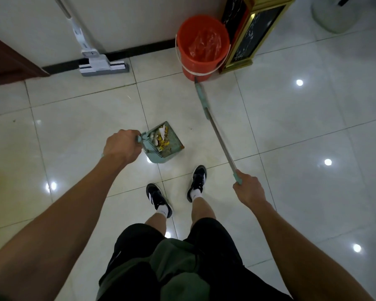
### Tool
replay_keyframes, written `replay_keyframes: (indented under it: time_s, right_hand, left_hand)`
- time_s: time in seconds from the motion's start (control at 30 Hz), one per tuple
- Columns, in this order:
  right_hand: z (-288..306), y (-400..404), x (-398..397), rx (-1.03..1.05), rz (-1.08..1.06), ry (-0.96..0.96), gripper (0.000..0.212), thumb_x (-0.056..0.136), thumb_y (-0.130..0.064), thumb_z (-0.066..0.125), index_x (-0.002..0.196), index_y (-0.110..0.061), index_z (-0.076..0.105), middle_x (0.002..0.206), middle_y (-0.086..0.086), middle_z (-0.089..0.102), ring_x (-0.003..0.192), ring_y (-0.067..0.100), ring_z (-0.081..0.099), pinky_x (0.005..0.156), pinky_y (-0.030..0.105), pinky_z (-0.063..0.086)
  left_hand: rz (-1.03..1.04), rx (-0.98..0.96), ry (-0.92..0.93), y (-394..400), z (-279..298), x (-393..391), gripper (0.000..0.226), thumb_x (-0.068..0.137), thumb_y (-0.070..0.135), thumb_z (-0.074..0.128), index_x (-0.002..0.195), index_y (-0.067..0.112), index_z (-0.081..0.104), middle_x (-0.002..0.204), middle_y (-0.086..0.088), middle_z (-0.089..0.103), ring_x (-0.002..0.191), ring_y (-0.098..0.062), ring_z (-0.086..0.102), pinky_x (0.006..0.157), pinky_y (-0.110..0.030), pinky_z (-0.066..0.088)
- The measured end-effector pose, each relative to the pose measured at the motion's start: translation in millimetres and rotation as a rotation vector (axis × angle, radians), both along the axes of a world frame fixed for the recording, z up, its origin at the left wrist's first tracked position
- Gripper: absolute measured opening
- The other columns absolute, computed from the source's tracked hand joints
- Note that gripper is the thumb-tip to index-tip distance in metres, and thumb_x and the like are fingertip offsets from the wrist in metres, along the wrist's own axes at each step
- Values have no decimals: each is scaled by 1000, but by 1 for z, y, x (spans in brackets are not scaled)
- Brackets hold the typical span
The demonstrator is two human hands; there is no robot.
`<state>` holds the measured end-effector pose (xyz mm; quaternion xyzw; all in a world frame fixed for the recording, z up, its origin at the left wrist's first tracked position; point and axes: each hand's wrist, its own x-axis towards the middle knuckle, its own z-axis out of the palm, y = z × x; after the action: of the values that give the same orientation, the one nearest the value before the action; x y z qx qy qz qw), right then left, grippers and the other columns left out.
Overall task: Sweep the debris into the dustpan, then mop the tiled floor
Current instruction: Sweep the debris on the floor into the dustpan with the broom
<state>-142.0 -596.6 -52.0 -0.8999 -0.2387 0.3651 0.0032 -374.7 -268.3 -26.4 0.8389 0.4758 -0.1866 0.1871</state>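
While you are standing on the glossy tiled floor (291,131), your left hand (119,146) is gripping the handle of the teal dustpan (161,146), fingers curled tight around it. That dustpan is hanging just beyond and to the right of this hand, with its open mouth facing away from you. Yellow and white debris (161,139) is lying inside it, against the comb teeth near the handle.

Your right hand (248,189) is clasping the teal end grip of the broom (217,135). From this hand its long pole is running forward and to the left, and its far end is reaching the base of an orange bucket (202,46). Whether it is touching the bucket is not clear.

Between your two hands a stretch of open tile is lying, with your two black shoes (197,181) just nearer to you than the dustpan. To the right of your right hand, bare tiles are spreading wide, reflecting round ceiling lights.

Far ahead of your left hand, a flat mop (102,65) is leaning against the pale wall (128,20), its head sitting on the floor at the dark skirting. Beside the bucket, a gold-framed stand (254,33) is hemming in the corner. A brown door edge (7,61) is showing far left.
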Motion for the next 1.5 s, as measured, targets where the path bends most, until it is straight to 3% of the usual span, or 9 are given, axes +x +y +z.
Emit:
replay_keyframes:
  time_s: [0.3,0.37,0.5,0.77,0.87,0.97,1.13,1.3,1.5]
  right_hand:
    - [-10,51,-41,-66,-19,218,38,86,-17,57,124,-18,63,90,6,64,72,24,62,60,26,46]
    - [-7,51,-40,3,-152,319,45,84,-17,60,128,-22,64,86,8,67,61,24,63,54,28,48]
    - [5,42,-30,77,-332,427,51,81,-16,61,131,-26,63,65,8,64,35,15,47,40,24,42]
    - [25,47,-12,113,-361,373,51,83,-15,62,133,-24,61,62,7,61,41,16,46,40,24,44]
    - [25,52,-15,95,-240,297,54,82,-17,62,136,-24,58,67,7,65,42,15,52,41,25,48]
    - [22,59,-19,42,-40,169,50,79,-23,62,129,-25,63,76,3,65,57,20,62,52,33,56]
    - [12,74,-32,-77,174,57,39,80,-19,58,119,-22,63,71,-10,44,62,14,50,52,24,34]
    - [10,81,-50,-55,54,211,37,80,-21,65,117,-16,66,80,0,59,66,21,61,55,26,45]
    - [18,68,-54,63,-117,318,50,80,-19,64,129,-25,64,69,5,67,44,18,57,44,30,53]
  left_hand:
    - [-48,10,-5,1,-1,10,9,89,23,61,94,27,68,75,0,57,66,-28,54,63,-33,38]
    - [-38,-3,-10,-2,-2,9,9,89,23,61,94,27,67,74,0,54,67,-28,53,63,-33,38]
    - [-23,-14,-19,1,-4,4,9,88,21,61,92,26,66,75,-1,56,68,-29,55,64,-33,39]
    - [-27,-17,-1,11,-4,-19,5,89,23,62,92,25,66,76,0,58,69,-27,57,62,-32,39]
    - [-8,-13,4,17,-5,-26,7,88,22,61,90,26,66,75,-1,59,69,-29,59,61,-32,41]
    - [14,-9,7,21,-5,-32,8,87,22,61,88,27,66,73,0,58,67,-29,58,60,-31,39]
    - [-2,-8,9,15,-6,-33,9,88,22,61,94,27,67,79,-3,61,69,-29,58,62,-32,40]
    - [-6,-3,7,11,-7,-35,13,88,21,62,98,27,67,81,-3,62,71,-30,59,63,-33,40]
    - [50,-9,-19,5,-4,-46,13,89,22,63,99,26,69,83,-4,65,73,-31,60,64,-32,42]
